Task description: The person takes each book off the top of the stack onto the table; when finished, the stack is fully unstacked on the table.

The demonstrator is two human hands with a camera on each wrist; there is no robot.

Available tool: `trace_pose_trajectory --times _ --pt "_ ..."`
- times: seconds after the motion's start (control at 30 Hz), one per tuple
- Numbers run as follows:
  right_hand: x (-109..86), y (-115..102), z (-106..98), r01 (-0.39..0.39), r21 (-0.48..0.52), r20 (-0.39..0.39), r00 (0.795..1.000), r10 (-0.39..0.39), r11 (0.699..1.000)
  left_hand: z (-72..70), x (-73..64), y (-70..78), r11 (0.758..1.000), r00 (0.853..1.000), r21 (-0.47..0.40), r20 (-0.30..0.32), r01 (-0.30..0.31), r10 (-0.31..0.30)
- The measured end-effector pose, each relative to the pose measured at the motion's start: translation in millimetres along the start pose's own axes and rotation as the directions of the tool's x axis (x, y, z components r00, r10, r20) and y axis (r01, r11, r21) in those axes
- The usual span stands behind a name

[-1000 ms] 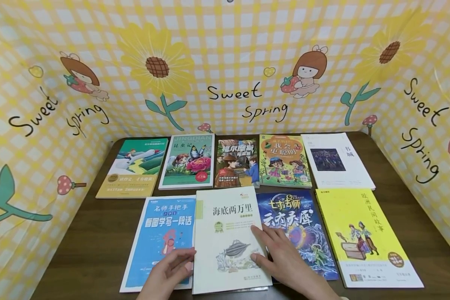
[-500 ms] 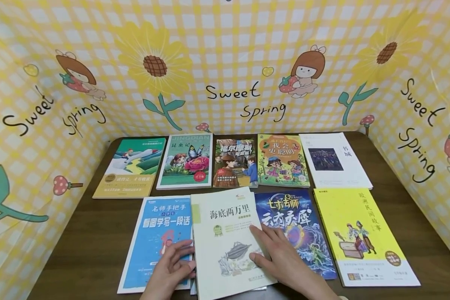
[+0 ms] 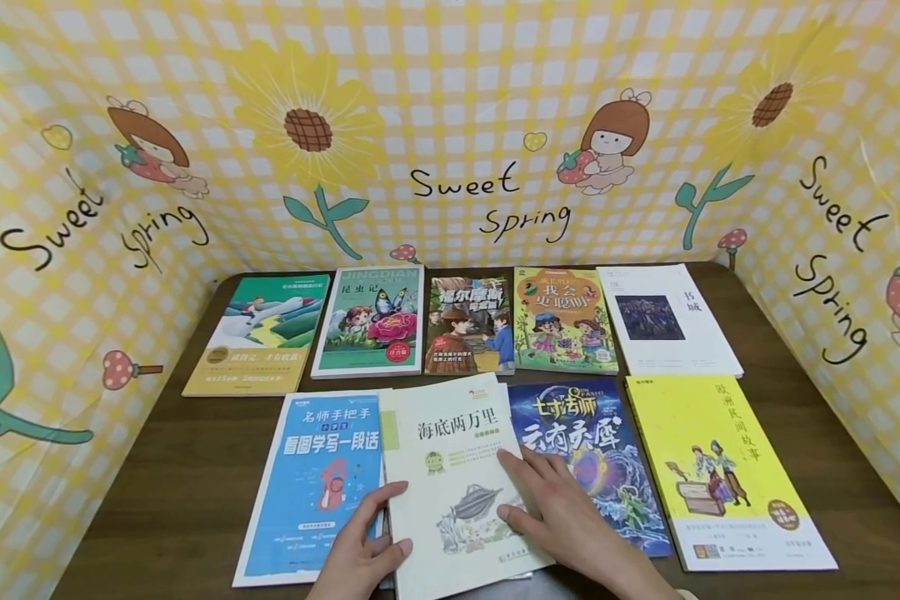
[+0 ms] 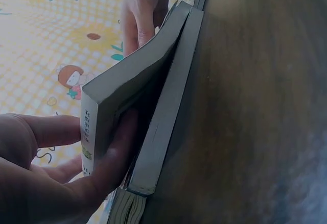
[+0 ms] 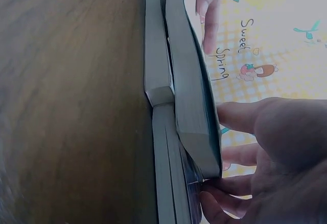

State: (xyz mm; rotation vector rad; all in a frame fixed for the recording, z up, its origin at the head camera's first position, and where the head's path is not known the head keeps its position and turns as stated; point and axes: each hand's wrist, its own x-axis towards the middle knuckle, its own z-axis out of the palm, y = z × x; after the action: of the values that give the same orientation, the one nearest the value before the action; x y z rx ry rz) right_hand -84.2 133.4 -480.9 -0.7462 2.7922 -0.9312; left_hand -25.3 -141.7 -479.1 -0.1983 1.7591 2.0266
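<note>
A pale book [image 3: 438, 492] with a submarine drawing lies in the middle of the front row, on top of another book [image 4: 171, 101]. My left hand [image 3: 363, 542] pinches its spine side. In the left wrist view, one digit reaches underneath and others touch the cover; that side stands raised, leaving a dark gap. My right hand [image 3: 566, 517] holds the opposite edge, thumb on the cover and fingers curled at the side, as the right wrist view shows. A blue book [image 3: 307, 492] lies beside my left hand. Partly under my right forearm is a purple-blue book [image 3: 630, 467].
At the right front lies a yellow book [image 3: 727, 467]. Several books form a back row, from a green one [image 3: 258, 333] to a white one [image 3: 671, 321]. The dark wooden table [image 3: 150, 492] is enclosed by yellow checked cloth [image 3: 450, 100].
My left hand has shifted right, from beside the pale book to a grip around its spine side. The book has turned slightly and its left side has risen. The right hand stays in place.
</note>
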Motion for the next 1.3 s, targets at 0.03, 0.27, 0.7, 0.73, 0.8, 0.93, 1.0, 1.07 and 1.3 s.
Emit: trace_pose_trajectory --times 0.03,0.27,0.7,0.73,0.8,0.93,1.0,1.07,1.3 --pt "0.1 -0.1 -0.2 0.000 0.000 0.002 1.000 0.000 1.000 0.2 0.0 -0.1 1.000 1.000 0.001 -0.002 0.000 0.000" --pt "0.4 0.3 -1.0 0.001 0.012 0.017 1.000 -0.001 1.000 1.3 -1.4 -0.1 0.999 1.000 -0.043 0.009 -0.004 0.004" --pt "3.0 4.6 -4.3 0.013 0.050 0.056 0.998 -0.016 0.999 -1.9 -1.3 5.3 0.998 0.998 -0.045 -0.033 -0.054 0.052" --pt "3.0 4.9 -4.4 0.011 0.047 0.054 0.998 -0.014 0.999 -1.1 -0.8 5.7 0.998 0.998 -0.043 -0.031 -0.053 0.051" --pt "3.0 5.1 -4.8 0.009 0.041 0.050 0.999 -0.011 0.999 0.7 0.3 5.8 0.998 0.999 -0.038 -0.027 -0.042 0.041" --pt "2.7 4.8 -6.0 0.005 0.039 0.049 0.999 -0.007 0.999 2.3 1.5 2.9 0.999 0.999 -0.039 -0.013 -0.031 0.031" --pt "2.7 4.7 -6.1 0.006 0.044 0.053 0.999 -0.008 0.999 1.6 1.3 1.9 0.998 0.999 -0.044 -0.008 -0.035 0.035" --pt "2.9 5.1 -5.9 0.010 0.055 0.055 0.998 -0.013 0.998 0.0 0.7 1.5 0.998 0.999 -0.044 -0.011 -0.039 0.038" --pt "3.5 5.7 -6.7 0.028 0.068 0.052 0.998 -0.031 0.997 -4.1 -1.8 4.1 0.997 0.997 -0.018 -0.011 -0.081 0.081"
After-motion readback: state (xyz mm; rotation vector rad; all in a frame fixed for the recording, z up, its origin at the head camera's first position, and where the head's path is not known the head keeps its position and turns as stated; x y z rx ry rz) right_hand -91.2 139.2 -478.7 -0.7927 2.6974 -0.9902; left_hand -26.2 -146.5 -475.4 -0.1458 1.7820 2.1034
